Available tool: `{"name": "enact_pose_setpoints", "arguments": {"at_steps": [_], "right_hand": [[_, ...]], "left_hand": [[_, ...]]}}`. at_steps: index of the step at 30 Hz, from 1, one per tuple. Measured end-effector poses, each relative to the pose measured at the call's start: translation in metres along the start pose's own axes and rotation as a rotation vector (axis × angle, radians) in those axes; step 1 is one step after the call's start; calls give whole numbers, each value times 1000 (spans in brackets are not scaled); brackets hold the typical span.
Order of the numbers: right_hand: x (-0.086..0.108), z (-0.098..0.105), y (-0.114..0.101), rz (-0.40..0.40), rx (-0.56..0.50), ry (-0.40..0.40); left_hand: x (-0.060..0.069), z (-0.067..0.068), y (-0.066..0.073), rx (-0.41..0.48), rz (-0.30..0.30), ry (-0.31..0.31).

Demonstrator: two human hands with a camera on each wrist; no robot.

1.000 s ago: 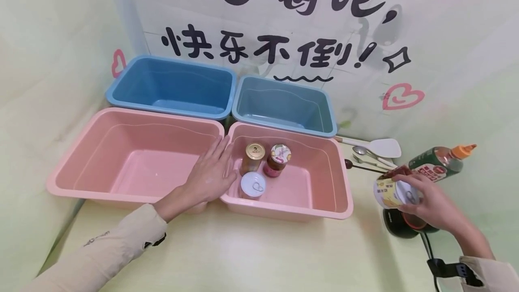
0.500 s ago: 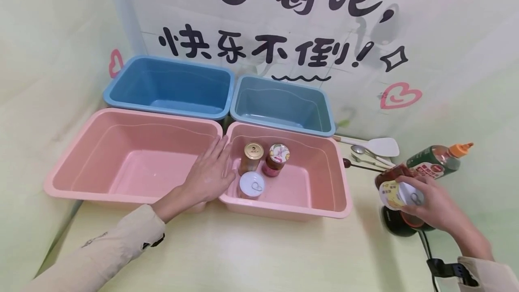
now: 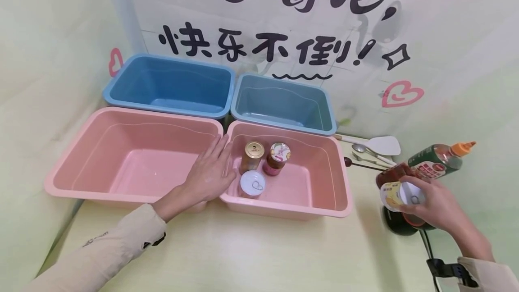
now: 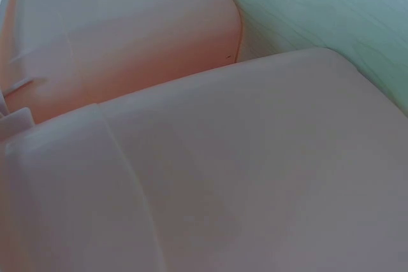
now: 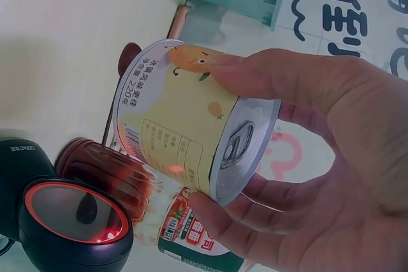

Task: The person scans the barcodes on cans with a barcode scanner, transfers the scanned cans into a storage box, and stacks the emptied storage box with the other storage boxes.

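My right hand (image 3: pixel 439 202) grips a small ring-pull can (image 3: pixel 399 196) by its lid end, tilted in the air. In the right wrist view the can (image 5: pixel 185 109) shows a yellow label with a barcode; thumb and fingers wrap its rim. Close by is a black device (image 5: pixel 76 221) with a round, red-lit window, probably a barcode scanner. My left hand (image 3: pixel 208 170) rests, fingers straight, where the left pink bin (image 3: pixel 134 139) meets the right pink bin (image 3: pixel 300 184). That right bin holds a white-lidded can (image 3: pixel 252 184), a gold-lidded container (image 3: pixel 253 152) and a jar (image 3: pixel 277 159).
Two blue bins (image 3: pixel 174 87) stand behind the pink ones. Right of them lie a white spatula (image 3: pixel 385 145), a spoon (image 3: pixel 358 149) and other utensils. A red-brown jar (image 3: pixel 393 172) and an orange-capped sauce bottle (image 3: pixel 438 161) stand beyond my right hand. A cable (image 3: pixel 425 242) runs from the device.
The can in my right hand has moved slightly right and turned a little. My left hand keeps its place on the bins, and the bins' contents look the same.
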State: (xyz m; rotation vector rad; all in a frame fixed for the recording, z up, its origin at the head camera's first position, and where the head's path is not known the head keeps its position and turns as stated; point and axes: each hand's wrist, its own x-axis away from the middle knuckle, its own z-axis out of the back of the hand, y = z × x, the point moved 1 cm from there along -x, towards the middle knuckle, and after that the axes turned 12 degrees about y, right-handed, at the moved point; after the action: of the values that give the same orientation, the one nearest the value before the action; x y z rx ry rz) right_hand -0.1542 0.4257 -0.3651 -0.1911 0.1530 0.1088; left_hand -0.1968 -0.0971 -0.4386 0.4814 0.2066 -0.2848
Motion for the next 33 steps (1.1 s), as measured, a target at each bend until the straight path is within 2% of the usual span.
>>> {"name": "enact_pose_setpoints", "arguments": {"at_steps": [9, 20, 28, 33], "right_hand": [[2, 3, -2, -40, 7, -30], [11, -2, 4, -28, -11, 36], [13, -5, 8, -32, -26, 22], [14, -7, 12, -33, -93, 16]], "left_hand": [[1, 0, 1, 12, 10, 9], [1, 1, 1, -1, 3, -2], [0, 0, 0, 7, -4, 16], [0, 1, 1, 19, 2, 9]]}}
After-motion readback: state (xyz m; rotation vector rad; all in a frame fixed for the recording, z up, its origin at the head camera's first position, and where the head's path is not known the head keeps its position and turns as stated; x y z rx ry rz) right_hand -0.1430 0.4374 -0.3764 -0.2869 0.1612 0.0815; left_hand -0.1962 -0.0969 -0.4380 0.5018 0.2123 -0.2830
